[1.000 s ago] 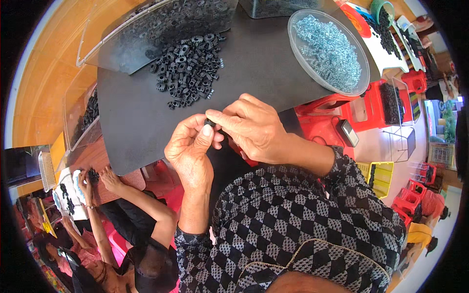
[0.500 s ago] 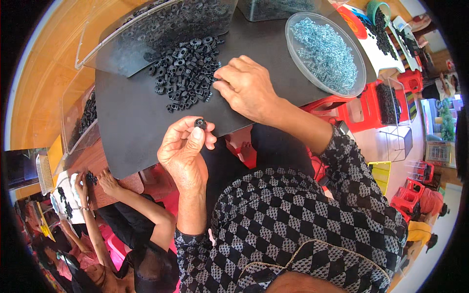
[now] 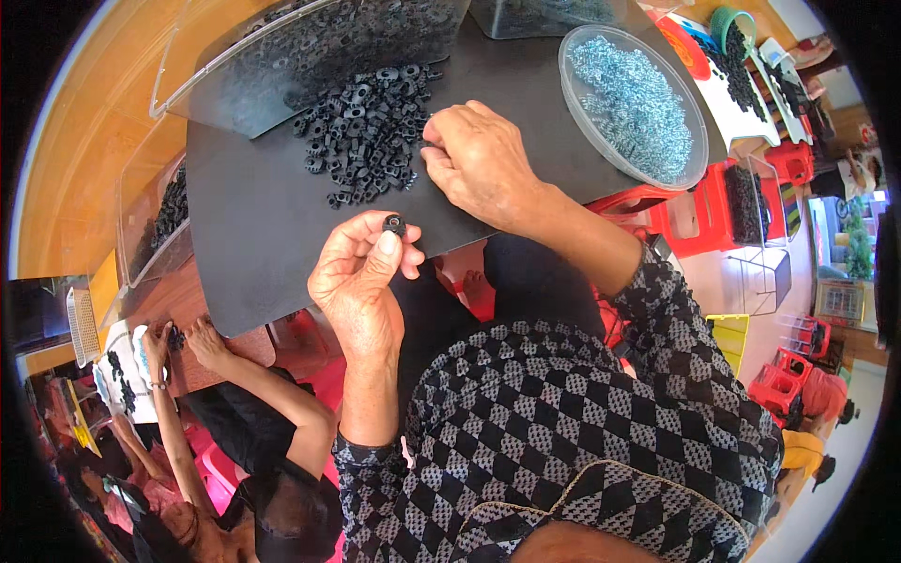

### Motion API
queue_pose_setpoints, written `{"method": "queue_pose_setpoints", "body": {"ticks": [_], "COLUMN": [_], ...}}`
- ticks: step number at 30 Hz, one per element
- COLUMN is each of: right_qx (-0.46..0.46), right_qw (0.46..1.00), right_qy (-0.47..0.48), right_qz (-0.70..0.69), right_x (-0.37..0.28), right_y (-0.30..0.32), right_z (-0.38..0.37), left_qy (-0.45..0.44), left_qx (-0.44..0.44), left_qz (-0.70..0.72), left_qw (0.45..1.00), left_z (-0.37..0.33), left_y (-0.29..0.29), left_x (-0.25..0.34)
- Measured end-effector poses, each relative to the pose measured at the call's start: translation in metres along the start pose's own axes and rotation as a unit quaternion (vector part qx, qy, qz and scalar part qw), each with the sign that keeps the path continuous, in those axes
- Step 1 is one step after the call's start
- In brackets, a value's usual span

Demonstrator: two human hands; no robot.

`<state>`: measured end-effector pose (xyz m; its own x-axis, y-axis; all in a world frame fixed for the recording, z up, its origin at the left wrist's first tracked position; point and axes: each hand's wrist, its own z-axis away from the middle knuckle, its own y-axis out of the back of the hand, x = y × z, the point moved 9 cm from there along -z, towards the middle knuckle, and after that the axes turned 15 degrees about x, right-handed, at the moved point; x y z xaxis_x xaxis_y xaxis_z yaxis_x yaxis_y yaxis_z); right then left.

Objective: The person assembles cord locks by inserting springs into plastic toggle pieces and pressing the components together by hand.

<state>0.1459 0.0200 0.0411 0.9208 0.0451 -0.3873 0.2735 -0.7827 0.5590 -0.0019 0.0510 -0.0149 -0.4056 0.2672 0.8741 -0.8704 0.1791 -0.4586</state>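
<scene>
Pinched between the thumb and fingers of my left hand point(image 3: 361, 277) is a small black plastic part point(image 3: 394, 224), its round hole facing up. That hand is held just off the near edge of the dark table. My right hand point(image 3: 483, 169) is over the tabletop at the right side of a pile of black plastic parts point(image 3: 361, 127), its fingers curled and thumb against them. Whatever those fingertips may hold is hidden. A few tiny silvery pieces point(image 3: 411, 180) lie at the pile's edge beside my right thumb.
A round clear tub point(image 3: 701, 150) of small shiny metal pieces stands to the right. A clear bin point(image 3: 235, 103) of black parts is behind the pile. Red stools point(image 3: 699, 211) stand beyond the table. At lower left, a co-worker's hands point(image 3: 202, 345) handle black parts.
The whole view has shifted slightly. My left hand keeps its grip on the black part. The right fingers have drawn closer together beside the pile.
</scene>
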Motion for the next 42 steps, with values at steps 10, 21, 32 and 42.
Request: {"method": "queue_pose_setpoints", "body": {"ticks": [10,21,32,42], "right_qx": [-0.129,-0.163,-0.186,-0.122], "right_qw": [0.911,0.859,0.885,0.938], "right_qy": [-0.290,-0.299,-0.296,-0.174], "right_qz": [-0.263,-0.381,-0.308,-0.276], "right_x": [0.005,-0.016,-0.013,-0.023], "right_y": [0.004,0.012,0.014,0.025], "right_z": [0.017,0.016,0.020,0.017], "left_qy": [-0.005,0.009,-0.026,-0.118], "left_qx": [-0.001,-0.021,-0.008,-0.024], "left_qz": [-0.045,-0.041,-0.095,-0.133], "left_qw": [0.999,0.999,0.995,0.984], "left_z": [0.001,0.006,0.011,0.017], "left_y": [-0.006,-0.013,-0.013,-0.016], "left_x": [0.000,-0.003,-0.002,0.006]}}
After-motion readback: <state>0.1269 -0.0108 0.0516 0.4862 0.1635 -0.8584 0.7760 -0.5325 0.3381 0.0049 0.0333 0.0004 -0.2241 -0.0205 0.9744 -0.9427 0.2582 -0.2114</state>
